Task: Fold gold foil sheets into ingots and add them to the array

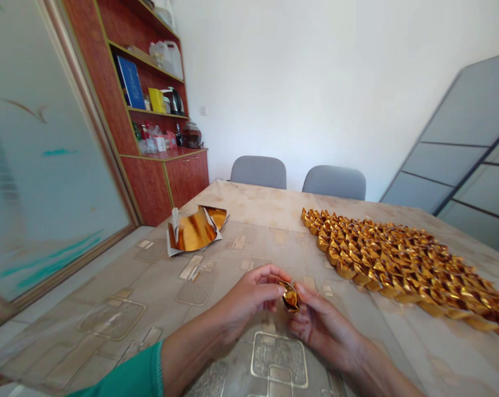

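At ten o'clock from the hands a stack of gold foil sheets [194,230] lies on the counter [150,309], its top sheets curling up. Nearer, just above the counter, the left hand [245,300] pinches one side of a small foil piece [291,298] between thumb and fingertips. Its grip is closed on the foil. The piece sits dead center between both hands, already creased and partly folded. At three o'clock of it the right hand [319,325] pinches the other side, thumb on top, grip likewise closed on the foil. Farther out, from one to three o'clock, rows of finished folds [402,262] cover the counter, packed edge to edge.

The foil looks thin and springy, so I judge the fold goes best with fingertips close to the crease, pressing firmly along its whole line. Both sides should stay level so the shape matches the finished ones. Too hard a pull could tear it.
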`<state>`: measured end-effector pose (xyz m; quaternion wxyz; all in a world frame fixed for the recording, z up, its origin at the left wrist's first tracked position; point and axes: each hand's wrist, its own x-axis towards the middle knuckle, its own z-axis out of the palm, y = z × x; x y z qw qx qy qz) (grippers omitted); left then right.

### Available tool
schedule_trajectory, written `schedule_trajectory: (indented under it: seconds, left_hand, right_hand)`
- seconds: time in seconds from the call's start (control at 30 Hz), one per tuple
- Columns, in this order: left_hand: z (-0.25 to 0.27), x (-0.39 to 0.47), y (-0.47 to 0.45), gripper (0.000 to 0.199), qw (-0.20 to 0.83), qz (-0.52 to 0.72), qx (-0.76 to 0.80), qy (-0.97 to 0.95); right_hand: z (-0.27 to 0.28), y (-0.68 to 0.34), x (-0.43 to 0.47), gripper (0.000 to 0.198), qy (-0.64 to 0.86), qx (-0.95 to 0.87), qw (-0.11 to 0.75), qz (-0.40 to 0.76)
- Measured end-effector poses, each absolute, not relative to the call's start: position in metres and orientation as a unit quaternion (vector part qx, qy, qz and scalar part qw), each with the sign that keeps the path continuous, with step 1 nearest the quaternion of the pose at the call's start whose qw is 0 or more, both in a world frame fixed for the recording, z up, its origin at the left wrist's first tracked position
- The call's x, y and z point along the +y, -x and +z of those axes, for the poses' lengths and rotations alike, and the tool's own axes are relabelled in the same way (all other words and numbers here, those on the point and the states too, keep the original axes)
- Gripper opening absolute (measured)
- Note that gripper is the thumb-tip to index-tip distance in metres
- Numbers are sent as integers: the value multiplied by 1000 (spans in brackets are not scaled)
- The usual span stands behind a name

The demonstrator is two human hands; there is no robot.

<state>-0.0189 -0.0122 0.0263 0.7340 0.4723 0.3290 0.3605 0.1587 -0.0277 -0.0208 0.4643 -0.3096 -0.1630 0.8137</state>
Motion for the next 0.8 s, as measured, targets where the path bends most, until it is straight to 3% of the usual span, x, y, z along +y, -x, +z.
schedule_trajectory:
  seconds: [0.33,0.63,0.8]
  left_hand:
    - [23,-15,12,20,719,377,342,-473]
    - [19,-7,17,48,627,382,302,-608]
    - [18,-5,15,23,500,425,309,-689]
  right_hand:
    - [-20,-156,-30,28,288,-188,452,823]
    - [-18,-161,-27,31,258,-167,457,835]
    - [-16,-160,-28,32,314,-259,468,784]
